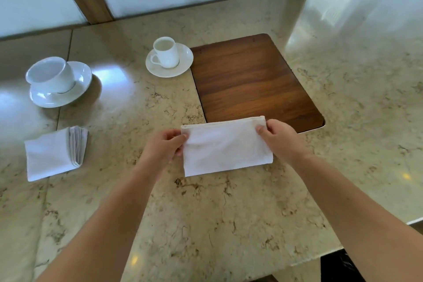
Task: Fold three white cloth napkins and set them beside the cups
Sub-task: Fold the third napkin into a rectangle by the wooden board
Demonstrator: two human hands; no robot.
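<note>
Both hands held one folded white napkin [226,147] between them over the marble counter [206,224]. The left hand [163,147] pinched the napkin's left end, thumb on top and fingers curled beneath the cloth; the right hand [280,136] pinched the upper right corner the same way, thumb pressed on the hem. The napkin formed a wide rectangle, its hemmed edge on the far side, and its far right corner overlapped the near edge of a dark wooden board [251,80] that lay just beyond the right hand. Whether the cloth rested fully on the counter or was lifted slightly could not be told. Well to the left of the left hand lay a second folded napkin [53,153], flat on the counter with its layered edges showing on its right side. Beyond the left hand stood a small white cup [166,52] on a saucer [169,60], touching the board's left edge, and farther left a wider cup [51,74] on its own saucer [61,84].
</note>
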